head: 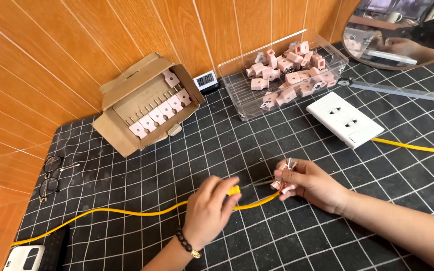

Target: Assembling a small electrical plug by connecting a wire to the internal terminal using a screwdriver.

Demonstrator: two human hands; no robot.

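Observation:
My left hand (211, 211) grips a small screwdriver with a yellow handle (234, 190); its thin shaft points right toward the plug. My right hand (310, 183) holds a pink plug (283, 176) with metal prongs sticking up. A yellow cable (126, 213) runs from the left edge across the black gridded mat (217, 145) and ends at the plug, passing under my left hand.
An open cardboard box (146, 103) holds a row of pink plugs. A clear plastic bin (282, 73) holds several more. A white socket plate (345, 118) with a second yellow cable (418, 146) lies at right. Glasses (51, 175), a small digital clock (206, 79), a ruler (403, 92) and a mirror (403, 30) sit around the edges.

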